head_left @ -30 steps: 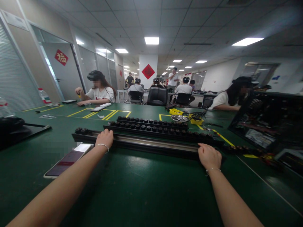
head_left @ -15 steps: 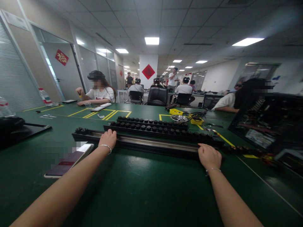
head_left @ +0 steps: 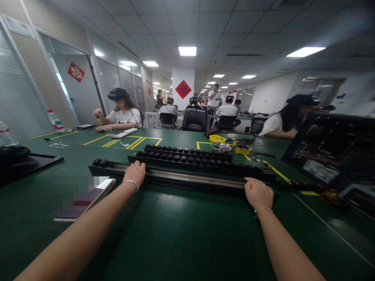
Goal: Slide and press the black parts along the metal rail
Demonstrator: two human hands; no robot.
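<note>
Watching my left hand (head_left: 135, 173) and right hand (head_left: 259, 193) on the near black rail (head_left: 193, 181) | fingers bent, but I can't tell whether they grip (tips hidden) | rail on green table (head_left: 175, 242), before two knobbed rails (head_left: 184, 159)

There are three rails (head_left: 190, 182), one phone (head_left: 83, 203), seemingly two bottles (head_left: 55, 121).

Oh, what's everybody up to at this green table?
A person has both hands on a long black rail lying across the table: the left hand partway along, the right hand near its right end. A few round black parts sit at its left end. Just behind lie two more rails, lined with such parts.
</note>
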